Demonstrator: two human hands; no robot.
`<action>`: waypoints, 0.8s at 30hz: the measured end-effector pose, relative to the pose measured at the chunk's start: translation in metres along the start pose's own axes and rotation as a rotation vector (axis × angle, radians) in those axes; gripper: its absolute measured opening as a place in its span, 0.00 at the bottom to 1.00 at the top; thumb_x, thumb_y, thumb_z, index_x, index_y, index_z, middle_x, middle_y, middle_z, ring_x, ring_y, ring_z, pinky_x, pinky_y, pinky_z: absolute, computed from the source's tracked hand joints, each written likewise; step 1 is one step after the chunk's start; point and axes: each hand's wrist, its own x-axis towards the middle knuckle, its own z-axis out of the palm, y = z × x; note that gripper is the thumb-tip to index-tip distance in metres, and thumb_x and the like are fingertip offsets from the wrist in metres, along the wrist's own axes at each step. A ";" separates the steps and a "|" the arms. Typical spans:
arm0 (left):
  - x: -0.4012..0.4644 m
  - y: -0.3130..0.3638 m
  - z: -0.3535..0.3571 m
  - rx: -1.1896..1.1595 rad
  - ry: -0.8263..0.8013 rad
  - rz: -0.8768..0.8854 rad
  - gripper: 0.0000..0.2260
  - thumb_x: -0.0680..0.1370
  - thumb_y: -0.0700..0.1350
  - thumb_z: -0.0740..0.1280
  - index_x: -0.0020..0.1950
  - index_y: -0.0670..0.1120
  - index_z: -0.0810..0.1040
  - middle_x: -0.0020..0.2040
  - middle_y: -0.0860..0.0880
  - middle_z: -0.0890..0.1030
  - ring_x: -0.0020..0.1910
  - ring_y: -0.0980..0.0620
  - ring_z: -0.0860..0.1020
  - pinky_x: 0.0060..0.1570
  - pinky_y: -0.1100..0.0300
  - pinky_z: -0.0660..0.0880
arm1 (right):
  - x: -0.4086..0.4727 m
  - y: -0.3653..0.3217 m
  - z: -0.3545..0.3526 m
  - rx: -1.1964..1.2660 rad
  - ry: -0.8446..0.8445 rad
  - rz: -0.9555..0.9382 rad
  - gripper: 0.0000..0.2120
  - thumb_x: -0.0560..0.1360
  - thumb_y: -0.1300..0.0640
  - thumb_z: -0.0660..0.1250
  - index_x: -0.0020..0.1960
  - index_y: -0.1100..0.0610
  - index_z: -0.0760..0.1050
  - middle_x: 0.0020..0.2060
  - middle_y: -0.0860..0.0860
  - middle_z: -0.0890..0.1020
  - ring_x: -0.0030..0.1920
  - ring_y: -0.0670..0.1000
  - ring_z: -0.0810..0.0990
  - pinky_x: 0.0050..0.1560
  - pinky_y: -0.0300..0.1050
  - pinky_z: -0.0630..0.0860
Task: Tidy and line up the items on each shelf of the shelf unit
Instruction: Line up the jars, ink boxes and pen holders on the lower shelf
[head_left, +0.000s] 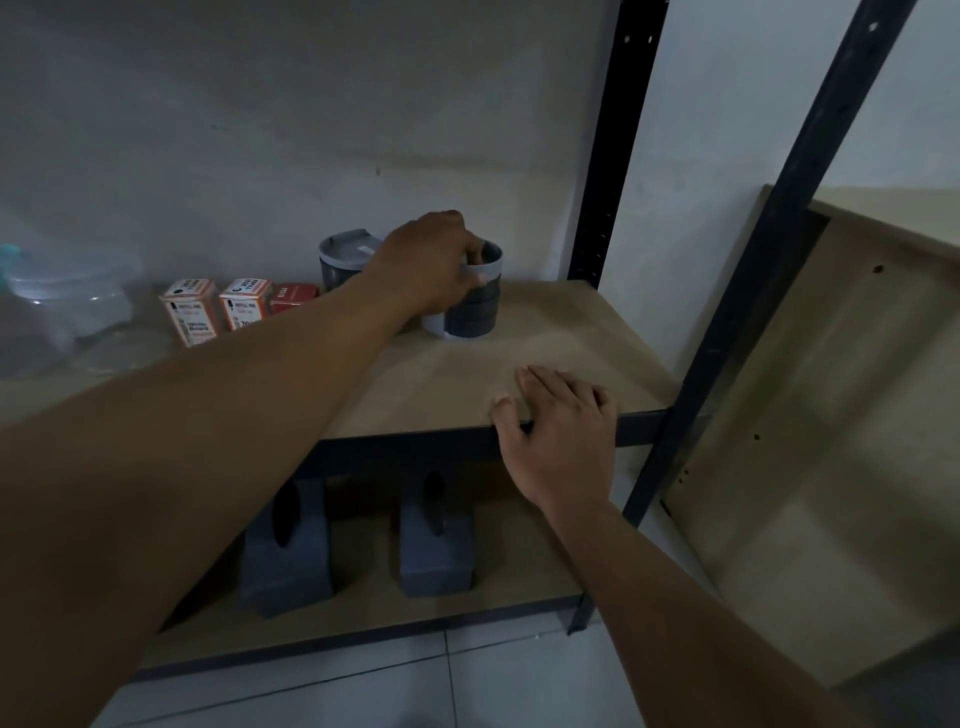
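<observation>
We have our left hand (434, 265) curled over the rim of a grey cup (470, 299) that stands upright just right of the frame's centre, on the upper shelf board (545, 343). The fingers grip its top edge, thumb side hidden behind the hand. Our right hand (558, 421) lies flat and relaxed on the shelf's front edge, lower right of the cup and well apart from it, holding nothing.

The relation that matters: the cup sits forward and right of a second grey cup with a lid (343, 260), which stands just behind our left wrist. Left of that runs a row of small boxes (215, 309), and a clear plastic container (67, 301) sits at the frame's left edge. So the row lies to the left of the gripped cup. We judge the left hand, already on it, would draw the upright cup leftward into that line.
</observation>
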 end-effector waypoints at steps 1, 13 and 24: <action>0.002 -0.001 -0.001 -0.012 -0.008 0.003 0.09 0.79 0.53 0.69 0.52 0.48 0.81 0.54 0.46 0.76 0.52 0.45 0.75 0.50 0.51 0.71 | 0.000 0.000 0.000 -0.003 -0.005 0.000 0.26 0.80 0.39 0.54 0.68 0.51 0.79 0.66 0.47 0.80 0.69 0.50 0.74 0.70 0.52 0.62; -0.002 -0.002 0.003 0.002 -0.069 0.120 0.19 0.71 0.57 0.77 0.52 0.50 0.73 0.51 0.49 0.75 0.50 0.48 0.72 0.46 0.54 0.67 | 0.000 0.000 -0.002 0.008 -0.010 -0.003 0.26 0.80 0.40 0.54 0.68 0.51 0.79 0.66 0.47 0.81 0.68 0.50 0.74 0.69 0.51 0.61; 0.011 -0.004 -0.016 0.134 -0.232 0.147 0.19 0.70 0.52 0.79 0.52 0.47 0.73 0.50 0.48 0.74 0.49 0.47 0.74 0.43 0.55 0.68 | 0.002 -0.001 -0.001 -0.018 -0.042 -0.001 0.29 0.80 0.38 0.49 0.69 0.50 0.77 0.67 0.47 0.79 0.70 0.50 0.73 0.71 0.53 0.61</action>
